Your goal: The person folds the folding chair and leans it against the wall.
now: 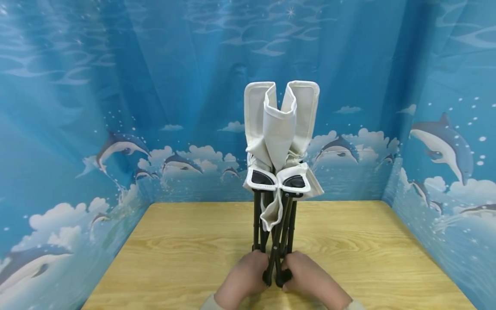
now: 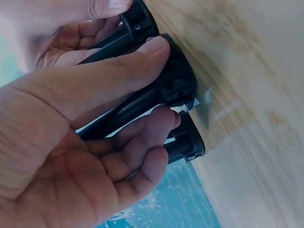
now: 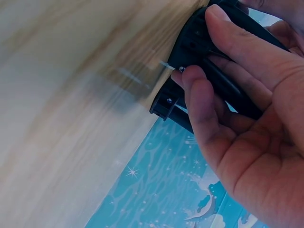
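A folding chair [image 1: 280, 137] with white fabric and black legs stands folded upright in the middle of the head view. Its fabric bunches at the top, and black corner pieces show through two pockets. Low down, my left hand [image 1: 249, 273] grips a leg from the left, its thumb pressed on a black plastic foot [image 2: 179, 78] in the left wrist view. My right hand [image 1: 308, 275] grips another leg from the right, thumb along its foot [image 3: 192, 40] in the right wrist view. Fingers curl behind both legs. Other feet are partly hidden by the hands.
The chair stands on a wood-grain table [image 1: 186, 241]. A blue curtain [image 1: 186, 107] printed with dolphins and clouds surrounds the table at the back and both sides.
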`<state>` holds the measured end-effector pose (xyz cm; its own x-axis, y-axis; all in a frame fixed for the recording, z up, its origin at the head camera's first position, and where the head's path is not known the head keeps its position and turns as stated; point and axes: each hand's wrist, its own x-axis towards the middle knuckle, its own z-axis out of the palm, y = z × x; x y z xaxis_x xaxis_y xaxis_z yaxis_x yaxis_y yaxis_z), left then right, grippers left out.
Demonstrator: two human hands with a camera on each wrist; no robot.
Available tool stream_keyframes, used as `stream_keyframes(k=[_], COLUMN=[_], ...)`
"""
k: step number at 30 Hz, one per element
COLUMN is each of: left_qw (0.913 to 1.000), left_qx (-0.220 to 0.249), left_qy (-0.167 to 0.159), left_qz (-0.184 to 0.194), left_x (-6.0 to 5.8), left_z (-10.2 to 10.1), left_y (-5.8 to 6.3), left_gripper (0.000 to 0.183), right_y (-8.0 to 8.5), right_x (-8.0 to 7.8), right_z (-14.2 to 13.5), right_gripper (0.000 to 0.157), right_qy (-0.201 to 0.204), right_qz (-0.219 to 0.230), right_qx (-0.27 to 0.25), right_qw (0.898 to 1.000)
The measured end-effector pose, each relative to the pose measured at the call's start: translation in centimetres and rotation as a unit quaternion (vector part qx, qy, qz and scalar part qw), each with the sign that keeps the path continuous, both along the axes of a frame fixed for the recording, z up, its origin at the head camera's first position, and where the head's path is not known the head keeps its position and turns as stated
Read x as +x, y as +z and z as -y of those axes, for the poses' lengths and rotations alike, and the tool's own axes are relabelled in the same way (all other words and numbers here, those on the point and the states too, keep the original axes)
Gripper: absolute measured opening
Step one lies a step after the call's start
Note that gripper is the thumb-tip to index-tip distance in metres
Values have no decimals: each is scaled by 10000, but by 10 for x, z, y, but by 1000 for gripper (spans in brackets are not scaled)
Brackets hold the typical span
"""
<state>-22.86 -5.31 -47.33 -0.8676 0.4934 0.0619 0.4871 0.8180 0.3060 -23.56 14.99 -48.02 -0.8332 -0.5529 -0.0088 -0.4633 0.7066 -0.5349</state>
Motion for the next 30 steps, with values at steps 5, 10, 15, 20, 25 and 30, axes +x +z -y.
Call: stream_keyframes(k=[5,10,15,20,25,30], left_qw=[9996,9999,9999,9996,9995,9995], left_qx=[98,49,47,129,102,5], left_qy=[121,120,110,172,168,146], left_qz=[222,78,65,176,244,269], left_x=[-2,-4,-4,-5,-6,-8], left_z=[0,-1,-1,-1,-2,-2], left_y=[0,0,2,5,6,7], left_gripper=[34,35,34,32,34,36], right_y=[-2,-2,1,1,1,1], right_x=[-1,-3,-4,-6,-9,-11], right_z=[0,0,1,1,1,1], right_gripper=[22,21,21,21,21,22], right_qy=[-7,-2,-31,-99,-124,-198], right_qz=[-284,-225,-113,-20,97,255], right_qx=[82,60,37,60,56,50], right_qw=[9996,9997,9999,9999,9999,9995])
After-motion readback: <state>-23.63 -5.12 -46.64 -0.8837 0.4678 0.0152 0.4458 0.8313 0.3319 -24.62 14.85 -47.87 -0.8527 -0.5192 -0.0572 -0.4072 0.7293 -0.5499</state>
